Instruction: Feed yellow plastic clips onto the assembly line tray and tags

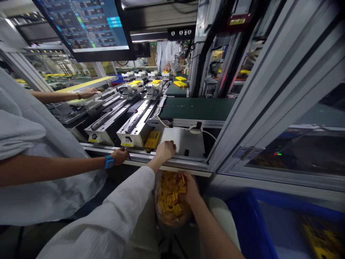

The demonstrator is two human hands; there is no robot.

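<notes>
My left hand (165, 150) rests at the front edge of a pale flat plate (185, 138), its fingers curled closed. Whatever may be inside those fingers is hidden. Just left of it lies a flat yellow plastic part (152, 139). Below the bench edge, a clear plastic bag (170, 220) full of small yellow pieces (169, 199) sits between my knees. My right hand (191, 189) reaches into the bag's right side, fingers bent around a small yellow piece near the top; the fingertips are partly hidden.
A co-worker's arm with a blue wristband (109, 162) reaches in from the left. Metal rails (140, 120) carry fixtures with yellow parts. A green conveyor (199, 108) runs behind the plate. A monitor (88, 25) hangs above; a blue bin (265, 230) stands at lower right.
</notes>
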